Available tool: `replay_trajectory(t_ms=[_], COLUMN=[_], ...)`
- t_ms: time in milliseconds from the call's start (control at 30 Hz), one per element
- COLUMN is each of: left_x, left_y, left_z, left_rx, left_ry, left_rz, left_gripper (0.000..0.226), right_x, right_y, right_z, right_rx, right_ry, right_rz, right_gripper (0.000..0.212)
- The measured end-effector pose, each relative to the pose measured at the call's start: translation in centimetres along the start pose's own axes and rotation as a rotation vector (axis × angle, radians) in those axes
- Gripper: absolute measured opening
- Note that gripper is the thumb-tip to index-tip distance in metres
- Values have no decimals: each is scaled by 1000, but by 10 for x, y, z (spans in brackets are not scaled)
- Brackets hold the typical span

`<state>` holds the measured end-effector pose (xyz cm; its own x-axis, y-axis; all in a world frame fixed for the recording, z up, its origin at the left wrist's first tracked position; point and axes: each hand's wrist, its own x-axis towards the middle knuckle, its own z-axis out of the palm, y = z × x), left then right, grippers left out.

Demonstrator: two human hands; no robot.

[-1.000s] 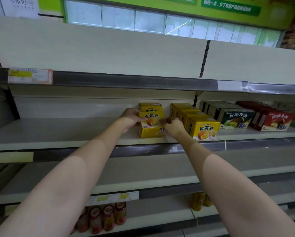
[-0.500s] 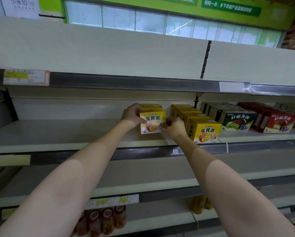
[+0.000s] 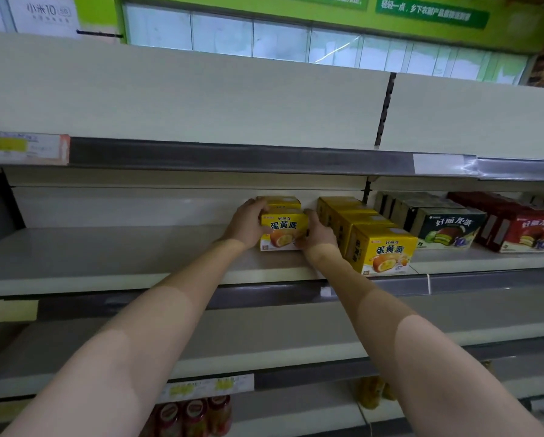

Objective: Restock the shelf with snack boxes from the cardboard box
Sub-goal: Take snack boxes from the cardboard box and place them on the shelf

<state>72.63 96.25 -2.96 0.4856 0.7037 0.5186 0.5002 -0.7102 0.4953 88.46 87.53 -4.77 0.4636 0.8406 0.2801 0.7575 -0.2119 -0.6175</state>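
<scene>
Head view, only 1 camera. Yellow snack box (image 3: 284, 230) sits on the middle shelf (image 3: 106, 260), held from both sides: left hand (image 3: 247, 223) wraps its left face with fingers curled over the top edge, right hand (image 3: 317, 232) presses and curls round its right face. Both grips are closed on this 1 box. Just behind the grip, a second yellow box (image 3: 282, 203) stands against the back panel. Just right of the grip, a row of yellow boxes (image 3: 381, 249) runs front to back; further right, green-fronted boxes (image 3: 447, 228), then red boxes (image 3: 529, 231). Cardboard box not in view.

Judgement: step in hand is seating the box. Do it well by sliding it straight back until it touches the box behind, keeping the printed face forward and square with the neighbouring row, then letting go with both hands together so it does not skew.
</scene>
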Motion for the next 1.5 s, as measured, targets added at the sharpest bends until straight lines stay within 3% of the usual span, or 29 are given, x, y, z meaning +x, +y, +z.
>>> replay_trajectory(t_ms=[533, 633, 767, 1000, 1100, 1233, 1400, 1500], left_x=[9, 4, -4, -11, -19, -39, -68, -85], left_y=[-9, -1, 6, 15, 26, 55, 101, 135], left_z=[23, 23, 22, 18, 19, 26, 37, 51], left_rx=[35, -65, -144, -59, -135, -321, -189, -126], left_ry=[66, 100, 86, -21, -25, -89, -117, -108], left_rz=[-8, -165, -395, -531, -505, -328, -132, -143], left_gripper=[41, 48, 38, 18, 11, 26, 13, 30], right_x=[21, 19, 17, -8, -28, -58, -102, -131], right_y=[12, 11, 8, 12, 11, 8, 30, 58], right_z=[10, 10, 11, 0, -4, -20, -54, -82], right_rx=[61, 81, 134, 38, 78, 120, 112, 57], right_ry=[41, 22, 64, 63, 77, 135, 230, 191], right_rz=[-88, -61, 82, 68, 4, -49, -184, -207], right_gripper=[51, 52, 64, 28, 22, 14, 5, 5])
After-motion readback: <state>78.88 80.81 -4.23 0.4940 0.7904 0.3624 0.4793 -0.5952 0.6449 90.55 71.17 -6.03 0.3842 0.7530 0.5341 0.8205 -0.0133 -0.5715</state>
